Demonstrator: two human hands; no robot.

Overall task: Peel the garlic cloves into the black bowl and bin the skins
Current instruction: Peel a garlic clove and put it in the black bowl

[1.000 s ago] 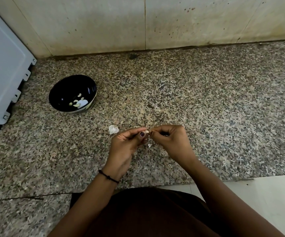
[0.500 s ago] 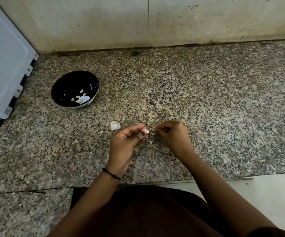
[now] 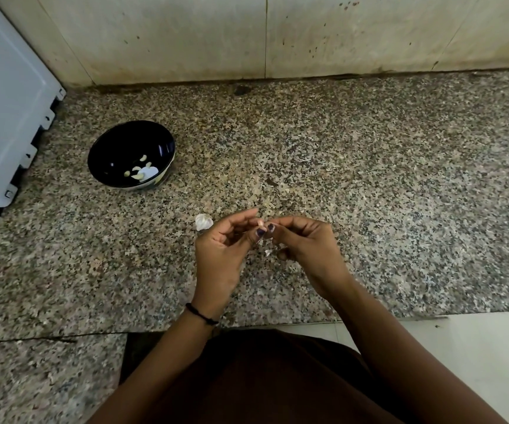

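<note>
Over the granite counter, my left hand (image 3: 222, 249) pinches a small garlic clove (image 3: 260, 222) between thumb and forefinger. My right hand (image 3: 305, 243) has its fingers curled, and its thumb and fingertip meet the same clove from the right. A piece of white garlic (image 3: 203, 221) lies on the counter just left of my left hand. A tiny skin flake (image 3: 268, 252) lies below the hands. The black bowl (image 3: 115, 154) stands at the far left and holds several peeled cloves (image 3: 141, 172).
A pale grey appliance (image 3: 5, 108) stands at the left edge, close to the bowl. A stained tiled wall (image 3: 277, 35) runs along the back of the speckled counter (image 3: 400, 179). White floor tile (image 3: 476, 362) shows at the lower right, past the counter's front edge.
My right hand, which had pulled a little away from the clove, has come back so both thumbs meet at it. The bowl and the loose garlic have not moved.
</note>
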